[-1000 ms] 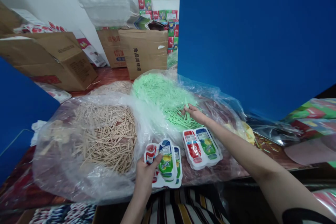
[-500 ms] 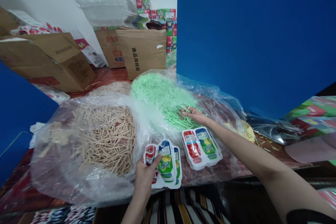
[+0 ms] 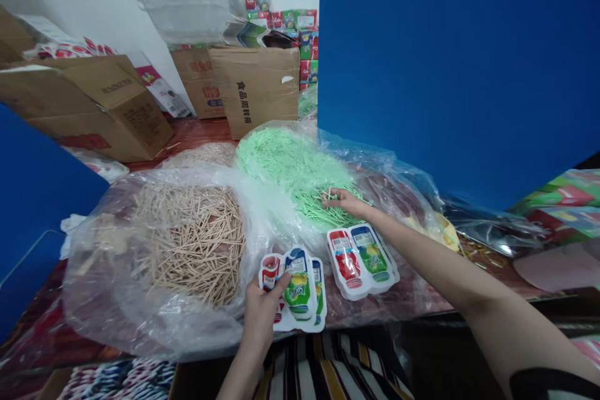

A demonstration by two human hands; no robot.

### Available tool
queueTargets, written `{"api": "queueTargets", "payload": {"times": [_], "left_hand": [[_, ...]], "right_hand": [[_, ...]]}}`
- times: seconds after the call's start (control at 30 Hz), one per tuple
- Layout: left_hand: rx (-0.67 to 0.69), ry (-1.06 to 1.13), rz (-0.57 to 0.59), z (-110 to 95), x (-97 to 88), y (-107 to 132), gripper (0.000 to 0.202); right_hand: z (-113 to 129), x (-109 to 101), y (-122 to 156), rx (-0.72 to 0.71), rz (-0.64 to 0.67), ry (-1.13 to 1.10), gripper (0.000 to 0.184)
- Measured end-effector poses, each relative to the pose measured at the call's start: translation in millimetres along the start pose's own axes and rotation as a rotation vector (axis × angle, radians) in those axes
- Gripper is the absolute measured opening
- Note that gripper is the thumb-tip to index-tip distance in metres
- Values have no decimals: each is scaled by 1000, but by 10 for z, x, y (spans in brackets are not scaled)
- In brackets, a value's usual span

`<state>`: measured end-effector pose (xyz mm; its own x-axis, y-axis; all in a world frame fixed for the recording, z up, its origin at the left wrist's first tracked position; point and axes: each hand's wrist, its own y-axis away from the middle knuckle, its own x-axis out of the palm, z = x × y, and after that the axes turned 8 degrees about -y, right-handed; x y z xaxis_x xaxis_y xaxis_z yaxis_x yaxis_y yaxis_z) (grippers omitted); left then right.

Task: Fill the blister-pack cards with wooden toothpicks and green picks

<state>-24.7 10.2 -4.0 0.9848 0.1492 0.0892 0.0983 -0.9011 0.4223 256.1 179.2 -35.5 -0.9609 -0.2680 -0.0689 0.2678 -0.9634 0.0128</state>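
Observation:
My left hand (image 3: 262, 312) grips a small stack of white blister trays (image 3: 300, 290) printed with red and green bottle pictures, at the table's near edge. A second stack of the same trays (image 3: 362, 260) lies on the plastic just to the right. My right hand (image 3: 341, 201) reaches forward into a heap of green sticks (image 3: 295, 169) in an open clear bag, its fingers pinched on a few sticks. To the left, a heap of tan wooden sticks (image 3: 197, 237) fills another clear bag.
Cardboard boxes (image 3: 255, 94) (image 3: 98, 106) stand at the back and left of the red table. Clear plastic trays (image 3: 192, 6) are piled on the boxes, and coloured packs (image 3: 300, 25) behind them. A blue panel (image 3: 450, 62) rises at the right, another (image 3: 32, 200) at the left. Printed wrappers (image 3: 557, 206) lie far right.
My right hand has shifted slightly in the green sticks, closing on a few. My left hand keeps its hold on the trays; the view moved a little.

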Motion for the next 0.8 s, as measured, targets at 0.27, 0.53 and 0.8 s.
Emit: {"api": "queueTargets", "payload": {"times": [0.27, 0.53, 0.8], "left_hand": [[-9, 21, 9, 12, -9, 11, 41], [20, 11, 17, 38, -6, 7, 40], [2, 6, 19, 39, -42, -7, 42]], "right_hand": [[124, 39, -153, -52, -26, 174, 55], [224, 126, -245, -92, -15, 363, 45], [404, 32, -68, -100, -171, 545, 54]]}}
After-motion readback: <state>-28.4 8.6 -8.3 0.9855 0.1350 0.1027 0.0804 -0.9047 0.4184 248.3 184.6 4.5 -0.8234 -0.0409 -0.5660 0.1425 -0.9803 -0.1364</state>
